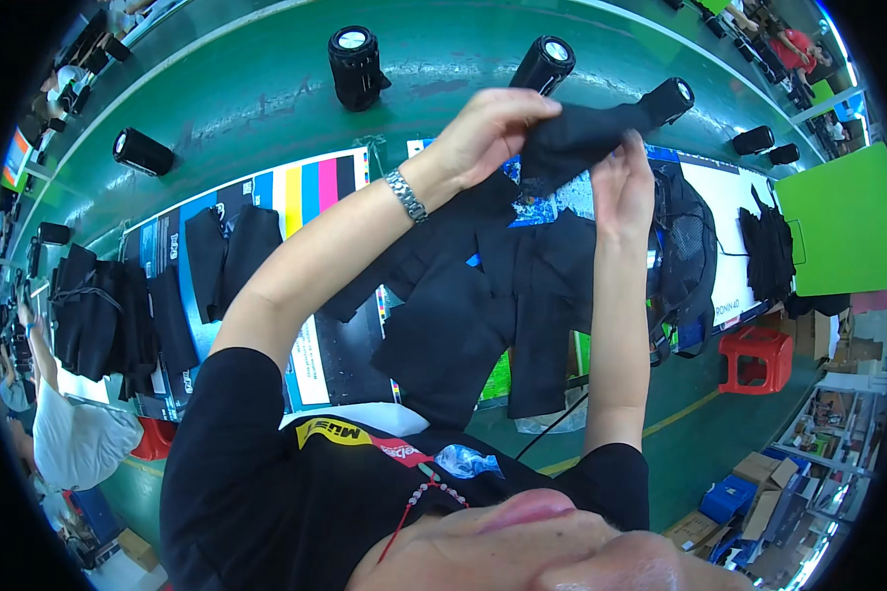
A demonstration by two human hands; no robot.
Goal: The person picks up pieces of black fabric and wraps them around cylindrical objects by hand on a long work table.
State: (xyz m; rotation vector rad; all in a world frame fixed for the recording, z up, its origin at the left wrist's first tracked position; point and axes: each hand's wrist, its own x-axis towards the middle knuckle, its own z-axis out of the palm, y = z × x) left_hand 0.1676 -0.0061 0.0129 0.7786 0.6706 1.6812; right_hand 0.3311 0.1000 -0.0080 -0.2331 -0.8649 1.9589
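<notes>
A piece of black cloth [583, 136], perhaps a pouch, is stretched between my hands above the far part of the table. My left hand [475, 140], below a metal-banded wristwatch [406, 196], pinches its left upper edge. At the cloth's right end my right hand [623, 187] grips it, fingers pointing up and partly hidden behind it. Below both hands lies a spread heap of similar black cloth pieces [448, 335]. Two folded black pieces [249, 251] rest on the printed table cover [308, 369] to the left.
Black cylinders with silver ends, like portable speakers [355, 74], stand beyond the table. A black mesh bag [685, 246] and a stack of black pieces [765, 246] lie right. Red stool [756, 361] and cardboard boxes [759, 468] are right. A co-worker's light shirt [84, 438] shows left.
</notes>
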